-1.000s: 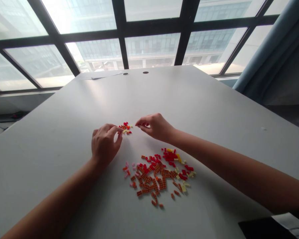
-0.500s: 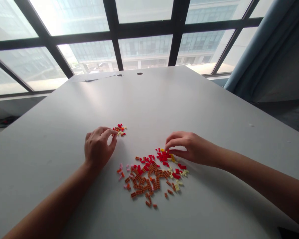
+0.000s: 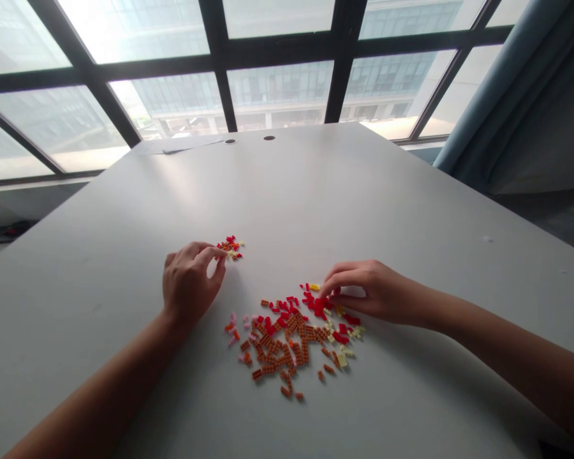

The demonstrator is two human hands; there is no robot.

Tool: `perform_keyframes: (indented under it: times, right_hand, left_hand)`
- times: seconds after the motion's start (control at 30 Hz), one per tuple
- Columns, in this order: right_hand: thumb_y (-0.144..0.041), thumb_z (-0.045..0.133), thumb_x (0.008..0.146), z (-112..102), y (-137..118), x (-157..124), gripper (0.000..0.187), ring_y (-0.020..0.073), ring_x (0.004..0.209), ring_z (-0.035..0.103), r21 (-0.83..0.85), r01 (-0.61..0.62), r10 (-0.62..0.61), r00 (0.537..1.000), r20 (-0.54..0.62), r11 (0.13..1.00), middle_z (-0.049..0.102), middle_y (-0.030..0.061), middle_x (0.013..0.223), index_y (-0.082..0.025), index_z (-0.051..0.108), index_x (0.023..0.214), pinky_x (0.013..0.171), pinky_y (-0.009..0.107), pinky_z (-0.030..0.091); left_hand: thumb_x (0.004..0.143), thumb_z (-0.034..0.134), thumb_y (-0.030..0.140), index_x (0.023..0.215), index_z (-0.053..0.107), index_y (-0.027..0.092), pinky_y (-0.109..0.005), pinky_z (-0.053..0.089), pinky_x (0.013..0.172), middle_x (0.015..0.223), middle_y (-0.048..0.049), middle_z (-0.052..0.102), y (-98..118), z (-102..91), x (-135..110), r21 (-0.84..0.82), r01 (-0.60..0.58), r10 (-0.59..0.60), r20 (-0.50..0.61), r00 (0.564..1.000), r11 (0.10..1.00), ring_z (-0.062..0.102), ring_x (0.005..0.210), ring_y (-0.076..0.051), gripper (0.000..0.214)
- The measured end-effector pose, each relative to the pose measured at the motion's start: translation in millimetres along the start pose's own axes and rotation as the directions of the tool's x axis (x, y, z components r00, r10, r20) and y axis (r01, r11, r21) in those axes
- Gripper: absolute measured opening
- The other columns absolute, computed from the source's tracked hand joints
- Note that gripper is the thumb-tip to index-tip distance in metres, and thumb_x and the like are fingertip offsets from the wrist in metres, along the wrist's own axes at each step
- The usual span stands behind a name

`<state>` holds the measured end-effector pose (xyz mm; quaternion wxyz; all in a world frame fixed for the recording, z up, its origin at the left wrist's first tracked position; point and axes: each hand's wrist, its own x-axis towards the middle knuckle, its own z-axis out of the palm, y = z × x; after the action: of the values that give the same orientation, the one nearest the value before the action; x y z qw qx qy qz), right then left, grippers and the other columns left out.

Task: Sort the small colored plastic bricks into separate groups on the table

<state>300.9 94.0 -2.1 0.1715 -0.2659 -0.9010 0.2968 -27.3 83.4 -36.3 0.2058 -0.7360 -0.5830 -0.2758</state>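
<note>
On the white table lies a loose spread of small toy bricks: brown bricks (image 3: 291, 344) in the middle, red bricks (image 3: 318, 305) toward the upper right, pale yellow bricks (image 3: 342, 359) at the right and pink bricks (image 3: 233, 317) at the left. My right hand (image 3: 363, 290) is over the red bricks, thumb and fingertips bent down among them; whatever they pinch is hidden. Farther off sits a smaller mixed pile of bricks (image 3: 230, 245). My left hand (image 3: 191, 277) rests at its left edge, thumb and index finger drawn close together; any piece between them is too small to name.
The white table (image 3: 287, 191) reaches to a large window with dark frames (image 3: 344, 54). Sheets of paper (image 3: 176, 146) lie at the far left edge, near two round cable holes. A blue curtain (image 3: 507, 102) hangs at the right.
My right hand has shifted slightly right and nearer to me, its fingertips now deeper among the red bricks. A yellow brick beside them shows more plainly. My left hand is almost unmoved.
</note>
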Motion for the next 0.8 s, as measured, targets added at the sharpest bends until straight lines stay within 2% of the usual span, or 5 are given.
perform_keyframes:
  times: [0.13, 0.3, 0.53, 0.67, 0.8]
  right_hand:
    - [-0.023, 0.056, 0.091, -1, 3, -2, 0.018, 0.0136, 0.079, 0.069, -0.007, -0.003, 0.003, 1.000, -0.016, 1.000, 0.073, 0.0075, 0.091, -0.018, 0.073, 0.095, 0.073, 0.022, 0.053]
    - [-0.018, 0.055, 0.092, -2, 3, -4, 0.018, 0.0134, 0.078, 0.068, -0.095, 0.031, -0.048, 0.981, -0.190, 0.995, 0.073, 0.0067, 0.087, -0.018, 0.072, 0.092, 0.072, 0.023, 0.052]
    - [-0.017, 0.055, 0.091, -2, 3, -5, 0.018, 0.0142, 0.082, 0.069, -0.055, 0.072, -0.076, 0.994, -0.082, 0.996, 0.074, 0.0069, 0.089, -0.019, 0.073, 0.093, 0.075, 0.023, 0.054]
    - [-0.015, 0.053, 0.092, 5, 4, -5, 0.020, 0.0148, 0.082, 0.068, -0.090, 0.104, -0.115, 0.985, -0.129, 0.990, 0.073, 0.0081, 0.090, -0.020, 0.072, 0.087, 0.073, 0.024, 0.054]
    - [-0.013, 0.049, 0.094, 12, 2, -4, 0.025, 0.0161, 0.085, 0.064, -0.242, 0.148, -0.192, 0.967, -0.167, 0.959, 0.070, 0.0101, 0.094, -0.020, 0.073, 0.099, 0.074, 0.027, 0.054]
  left_hand:
    - [0.087, 0.060, 0.025, 0.087, 0.071, 0.023, -0.036, 0.041, 0.077, 0.092, -0.0027, 0.071, 0, 0.4, 0, 0.000, -0.002, 0.002, 0.007, 1.000, 1.000, 0.067, 0.082, -0.023, 0.012]
    - [0.087, 0.060, 0.025, 0.086, 0.071, 0.023, -0.036, 0.041, 0.076, 0.091, -0.0029, 0.071, 2, -1.3, 1, 0.000, -0.004, 0.004, 0.004, 1.000, 1.000, 0.067, 0.081, -0.023, 0.012]
    - [0.088, 0.058, 0.026, 0.086, 0.071, 0.023, -0.036, 0.042, 0.077, 0.092, -0.0032, 0.072, 3, -2.2, 1, -0.005, 0.002, -0.002, 0.017, 1.000, 1.000, 0.067, 0.082, -0.023, 0.013]
    - [0.088, 0.058, 0.026, 0.087, 0.071, 0.024, -0.036, 0.042, 0.078, 0.094, -0.0033, 0.072, 2, -1.5, 1, -0.007, 0.017, -0.017, 0.026, 1.000, 1.000, 0.067, 0.083, -0.022, 0.014]
    - [0.087, 0.058, 0.026, 0.086, 0.071, 0.024, -0.036, 0.043, 0.078, 0.093, -0.0035, 0.072, 3, -1.8, 1, -0.007, 0.021, -0.021, 0.030, 0.999, 1.000, 0.067, 0.083, -0.022, 0.013]
